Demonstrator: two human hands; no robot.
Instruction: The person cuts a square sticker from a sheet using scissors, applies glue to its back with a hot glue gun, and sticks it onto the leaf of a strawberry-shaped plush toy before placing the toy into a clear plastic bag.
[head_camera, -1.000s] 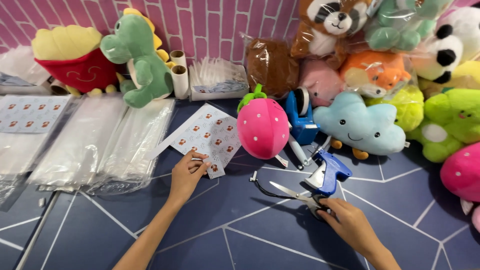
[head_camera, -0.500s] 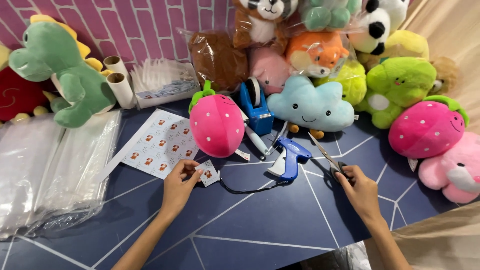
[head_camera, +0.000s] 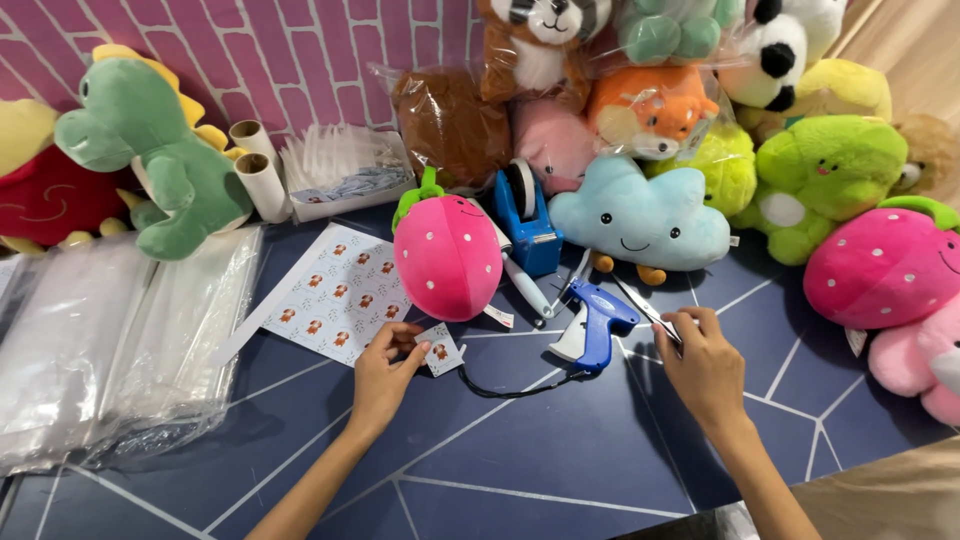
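My left hand (head_camera: 385, 370) pinches a small square sticker card (head_camera: 440, 349) on the dark blue table, just below a pink strawberry plush (head_camera: 447, 255) and beside a sheet of stickers (head_camera: 335, 296). My right hand (head_camera: 700, 365) grips scissors (head_camera: 645, 310), their blades pointing up-left towards a blue cloud plush (head_camera: 640, 215). A blue tagging gun (head_camera: 597, 320) with a black cord lies between the two hands. A blue tape dispenser (head_camera: 527, 215) and a white pen (head_camera: 525, 285) lie behind it.
Stacks of clear plastic bags (head_camera: 110, 340) cover the left side. A green dinosaur plush (head_camera: 160, 150), paper rolls (head_camera: 258, 175) and a tray of small bags (head_camera: 345, 170) stand at the back. Several plush toys crowd the back and right, including a large pink strawberry (head_camera: 885, 265).
The view has swung right. My right hand has carried the scissors from the table's front to beside the tagging gun. My left hand stays at the sticker card.
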